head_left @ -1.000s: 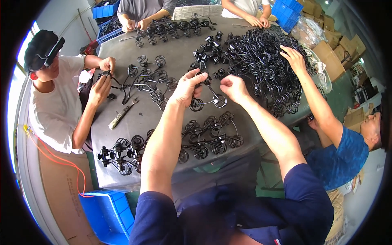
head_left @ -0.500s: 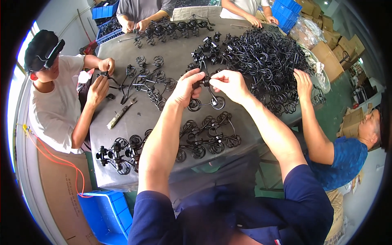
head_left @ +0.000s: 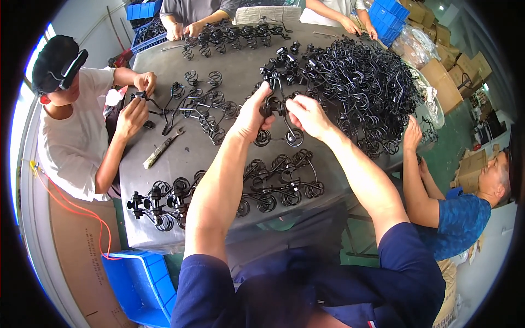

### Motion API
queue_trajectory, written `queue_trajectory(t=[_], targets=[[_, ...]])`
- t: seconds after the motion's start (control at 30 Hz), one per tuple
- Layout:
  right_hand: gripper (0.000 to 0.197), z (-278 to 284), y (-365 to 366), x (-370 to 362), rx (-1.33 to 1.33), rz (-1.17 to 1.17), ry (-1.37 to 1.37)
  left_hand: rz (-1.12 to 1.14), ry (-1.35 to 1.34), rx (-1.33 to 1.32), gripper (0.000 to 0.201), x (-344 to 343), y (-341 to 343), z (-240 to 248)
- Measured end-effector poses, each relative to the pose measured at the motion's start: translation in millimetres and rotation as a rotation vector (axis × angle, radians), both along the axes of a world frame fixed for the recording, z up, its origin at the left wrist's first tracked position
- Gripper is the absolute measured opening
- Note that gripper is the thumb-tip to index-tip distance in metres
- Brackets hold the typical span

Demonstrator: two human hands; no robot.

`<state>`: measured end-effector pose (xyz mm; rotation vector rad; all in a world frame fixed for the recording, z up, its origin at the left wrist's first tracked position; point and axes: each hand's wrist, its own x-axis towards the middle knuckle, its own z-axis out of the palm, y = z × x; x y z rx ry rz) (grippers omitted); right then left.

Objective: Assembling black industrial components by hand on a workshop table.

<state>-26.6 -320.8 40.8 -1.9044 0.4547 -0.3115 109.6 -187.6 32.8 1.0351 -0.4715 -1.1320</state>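
A: What have you got in front of you?

B: Start with the grey cloth-covered counter (head_left: 219, 147). Beyond your hands on it lies the big tangled heap of black curled wire pieces (head_left: 361, 87); on your side of them runs the row of finished black scroll-wire hangers (head_left: 229, 191), close to the counter's near edge. To the left of your hands a flat metal tool (head_left: 162, 147) lies near the person in the white shirt (head_left: 71, 142).

A: And the piece you're working?

B: The black scroll-wire hanger (head_left: 279, 128) sits mid-counter, between the heap and the row. Your left hand (head_left: 252, 112) has its fingers curled tight round the top joint; your right hand (head_left: 306, 115) pinches the same joint from the other side. Both are closed on it.

A: How do you do it well?

B: I'd judge you should keep the lower scrolls resting flat on the counter, grip close to the joint so the wire doesn't twist, and press evenly with both hands. Keep it clear of the heap, or loose curls may snag.
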Motion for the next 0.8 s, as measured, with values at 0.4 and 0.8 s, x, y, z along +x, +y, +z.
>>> queue_trajectory(t=[0.4,0.8], targets=[[0.04,2.6,2.0,-5.9,0.095,-0.05,0.085,0.036,-0.041,0.007,0.093,-2.8,0.6,1.2],[0.046,-4.8,11.8,-5.4,0.049,-0.17,0.012,0.013,-0.068,-0.001,0.086,-1.7,0.8,0.5]])
